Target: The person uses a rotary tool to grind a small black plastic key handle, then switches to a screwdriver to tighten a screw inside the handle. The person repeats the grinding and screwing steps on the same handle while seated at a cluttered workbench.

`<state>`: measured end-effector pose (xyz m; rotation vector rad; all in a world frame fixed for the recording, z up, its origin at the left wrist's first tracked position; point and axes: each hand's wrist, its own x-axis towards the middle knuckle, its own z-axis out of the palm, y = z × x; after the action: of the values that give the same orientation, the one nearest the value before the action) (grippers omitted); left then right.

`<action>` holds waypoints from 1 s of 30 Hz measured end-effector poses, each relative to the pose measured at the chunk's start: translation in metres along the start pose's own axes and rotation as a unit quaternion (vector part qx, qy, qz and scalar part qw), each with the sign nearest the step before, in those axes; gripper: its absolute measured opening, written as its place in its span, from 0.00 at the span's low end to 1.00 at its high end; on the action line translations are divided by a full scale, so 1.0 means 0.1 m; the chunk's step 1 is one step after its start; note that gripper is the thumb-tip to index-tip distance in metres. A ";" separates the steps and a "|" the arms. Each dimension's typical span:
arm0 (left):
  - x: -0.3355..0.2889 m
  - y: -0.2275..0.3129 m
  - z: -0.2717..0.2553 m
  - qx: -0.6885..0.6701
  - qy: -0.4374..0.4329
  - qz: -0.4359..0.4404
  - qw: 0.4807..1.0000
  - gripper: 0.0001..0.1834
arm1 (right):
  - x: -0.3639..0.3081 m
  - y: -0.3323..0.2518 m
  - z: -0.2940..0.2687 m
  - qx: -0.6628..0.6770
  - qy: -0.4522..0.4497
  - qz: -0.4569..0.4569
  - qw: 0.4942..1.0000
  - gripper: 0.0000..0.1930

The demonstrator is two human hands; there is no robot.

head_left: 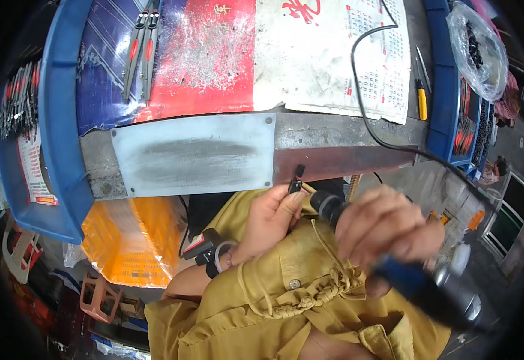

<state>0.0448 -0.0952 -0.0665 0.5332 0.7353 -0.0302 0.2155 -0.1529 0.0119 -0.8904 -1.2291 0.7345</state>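
Slim black piece (296, 184) (square-ended) and rounded blue-black tool (415, 285) fill both hands (274, 213).

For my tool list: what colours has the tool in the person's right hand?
The tool looks dark blue and black, somewhat blurred; head view.

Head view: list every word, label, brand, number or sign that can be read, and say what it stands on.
White sheet: red brushed character, cut by the picture's edge; grid of small print, too small to read.
Red sheet: worn gold character, not clear enough to read.
Paper in left blue bin: print too small to read.
Dark tool in the right hand: blurred, no lettering readable.
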 end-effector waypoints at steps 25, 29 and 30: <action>-0.55 0.78 0.04 0.588 0.141 0.404 0.686 0.14 | 0.75 0.56 -0.61 -0.694 0.030 0.164 0.700 0.23; -0.58 0.93 0.02 0.247 -0.005 0.150 0.958 0.16 | 0.26 -0.13 -0.72 -0.486 0.118 0.134 0.856 0.10; -0.56 0.94 0.02 0.211 -0.020 0.120 0.970 0.17 | 0.11 -0.26 -0.83 -0.293 0.144 0.272 0.905 0.09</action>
<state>0.0244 -0.0239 0.0132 1.0243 0.6208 0.0285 0.2991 -0.1699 0.0322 -1.8250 -0.9414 0.6321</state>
